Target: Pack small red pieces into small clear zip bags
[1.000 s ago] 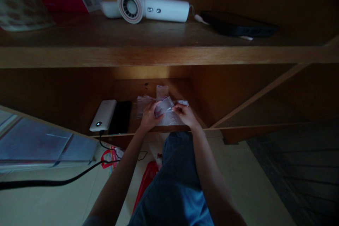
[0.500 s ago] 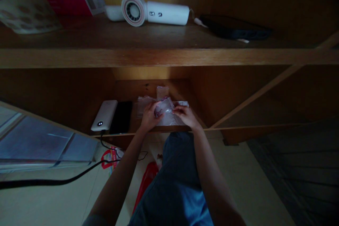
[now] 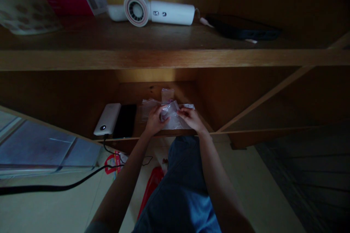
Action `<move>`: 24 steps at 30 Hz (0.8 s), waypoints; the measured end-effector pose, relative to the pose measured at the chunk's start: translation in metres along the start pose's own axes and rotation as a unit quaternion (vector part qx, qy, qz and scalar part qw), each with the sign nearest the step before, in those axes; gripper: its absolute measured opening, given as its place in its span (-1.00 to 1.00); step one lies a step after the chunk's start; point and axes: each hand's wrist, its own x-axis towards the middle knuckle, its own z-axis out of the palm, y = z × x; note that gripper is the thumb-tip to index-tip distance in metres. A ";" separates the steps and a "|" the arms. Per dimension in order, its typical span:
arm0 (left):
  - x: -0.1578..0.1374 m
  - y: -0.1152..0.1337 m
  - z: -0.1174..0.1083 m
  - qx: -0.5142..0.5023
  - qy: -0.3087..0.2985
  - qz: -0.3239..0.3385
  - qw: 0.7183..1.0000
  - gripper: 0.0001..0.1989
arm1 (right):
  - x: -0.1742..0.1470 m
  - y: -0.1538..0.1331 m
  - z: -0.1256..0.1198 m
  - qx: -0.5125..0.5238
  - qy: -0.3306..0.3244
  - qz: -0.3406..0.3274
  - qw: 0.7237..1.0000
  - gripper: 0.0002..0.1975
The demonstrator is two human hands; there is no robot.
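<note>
Mid-job, prob.: one small clear bag (image 3: 171, 109) is up btwn both hands over the lower shelf (image 3: 131, 89), not set down. Left hand (image 3: 154, 121) at its 8 o'clock, fingers and thumb curved in a part-open C round the near-left edge, holding it; right hand (image 3: 193, 118) at its 4, thumb and forefinger pinched nearly closed on the right edge. Can't tell if its mouth is sealed or if anything's inside (too dim, too much glare).

Other pcs around it: a bag at the back (image 3: 167, 95) at 12, fanned bags (image 3: 147, 110) at 9–10, a larger clear sheet (image 3: 177, 123) under the hands at 6, a pale packet (image 3: 189, 106) at 2–3. Which are finished w/ and which are left isn't clear. White power bank (image 3: 107, 118) and dark flat slab (image 3: 125, 121) sit side by side out at 9.

Vs. half a sec ago: v. little diff. Hands approx. same pos.; the held bag looks paler, w/ less of the pinkish patch by the left fingers. Right fingertips a touch nearer 10.
</note>
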 end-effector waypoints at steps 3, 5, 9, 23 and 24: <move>0.000 -0.001 0.000 0.001 0.000 0.000 1.000 -0.50 | 0.001 -0.001 0.000 0.005 -0.001 -0.016 1.000 -0.79; 0.000 -0.001 0.000 -0.003 0.000 0.002 1.000 -0.50 | 0.002 -0.003 0.000 0.011 0.002 -0.018 1.000 -0.81; 0.000 -0.001 0.000 -0.013 -0.001 0.007 1.000 -0.51 | 0.001 -0.005 -0.001 0.027 0.009 -0.012 1.000 -0.84; -0.001 -0.003 0.000 -0.037 -0.009 0.015 0.999 -0.54 | 0.001 -0.005 0.002 0.023 0.010 -0.001 1.000 -0.69; -0.001 -0.003 0.000 -0.037 -0.009 0.015 0.999 -0.54 | 0.001 -0.005 0.002 0.022 0.011 -0.007 1.000 -0.69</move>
